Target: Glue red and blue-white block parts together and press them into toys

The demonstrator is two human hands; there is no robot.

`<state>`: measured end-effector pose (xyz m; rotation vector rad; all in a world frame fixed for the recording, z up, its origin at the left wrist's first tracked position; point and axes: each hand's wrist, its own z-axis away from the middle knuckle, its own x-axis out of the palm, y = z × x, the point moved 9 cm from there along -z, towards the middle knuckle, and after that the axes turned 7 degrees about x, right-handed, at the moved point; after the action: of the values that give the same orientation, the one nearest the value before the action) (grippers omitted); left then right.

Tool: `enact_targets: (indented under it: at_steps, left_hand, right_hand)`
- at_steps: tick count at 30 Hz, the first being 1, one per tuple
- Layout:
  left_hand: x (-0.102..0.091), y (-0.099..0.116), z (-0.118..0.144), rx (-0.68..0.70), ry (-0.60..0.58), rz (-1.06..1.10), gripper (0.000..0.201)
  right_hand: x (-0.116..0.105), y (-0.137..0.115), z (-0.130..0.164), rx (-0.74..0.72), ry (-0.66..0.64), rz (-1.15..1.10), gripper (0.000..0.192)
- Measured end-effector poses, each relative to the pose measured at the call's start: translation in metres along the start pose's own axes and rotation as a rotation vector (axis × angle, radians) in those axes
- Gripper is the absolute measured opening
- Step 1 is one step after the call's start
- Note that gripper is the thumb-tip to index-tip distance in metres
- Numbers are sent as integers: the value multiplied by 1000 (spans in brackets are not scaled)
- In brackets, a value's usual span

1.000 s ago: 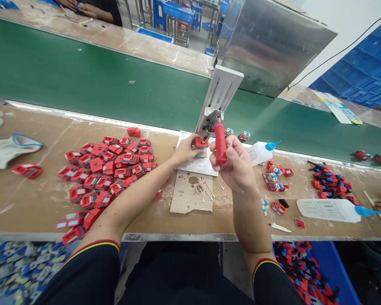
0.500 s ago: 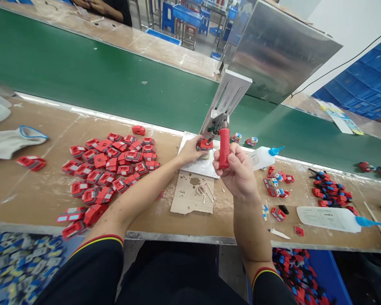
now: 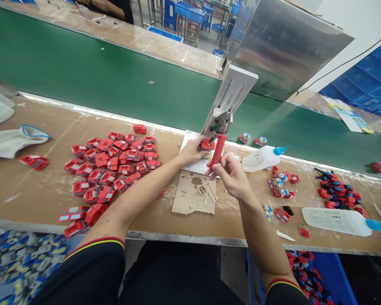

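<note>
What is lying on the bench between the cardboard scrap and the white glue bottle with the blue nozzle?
In the head view, the right hand on the red lever handle sits between the cardboard scrap and glue bottle.

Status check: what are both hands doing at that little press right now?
Left hand holds red part under press. Right hand grips red lever handle. Nothing blocking the press.

Pile of parts (image 3: 114, 165) left of press (image 3: 224, 114)
</note>
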<state>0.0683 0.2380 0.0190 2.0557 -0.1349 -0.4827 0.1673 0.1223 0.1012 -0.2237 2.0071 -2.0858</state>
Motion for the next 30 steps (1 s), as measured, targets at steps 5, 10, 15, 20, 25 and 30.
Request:
enact_targets:
  at_steps: [5, 10, 15, 20, 25, 30]
  left_hand:
    - [-2, -7, 1, -1, 26, -58, 43]
    - [8, -1, 0, 21, 9, -108, 43]
    - [-38, 8, 2, 24, -19, -287, 65]
    - [-185, -3, 19, -225, 66, -631, 63]
    - [-241, -32, 27, -411, -49, -700, 31]
    - [-246, -24, 22, -347, 170, -615, 17]
  right_hand:
    - [-10, 40, -27, -99, 196, 237, 49]
    - [-19, 41, -33, -203, 283, 320, 44]
    - [-73, 13, 5, -415, 519, 108, 37]
    - [-121, 13, 34, -541, 649, -44, 33]
    - [-83, 24, 39, -386, 289, 326, 37]
    - [-39, 24, 57, -385, -28, 551, 24]
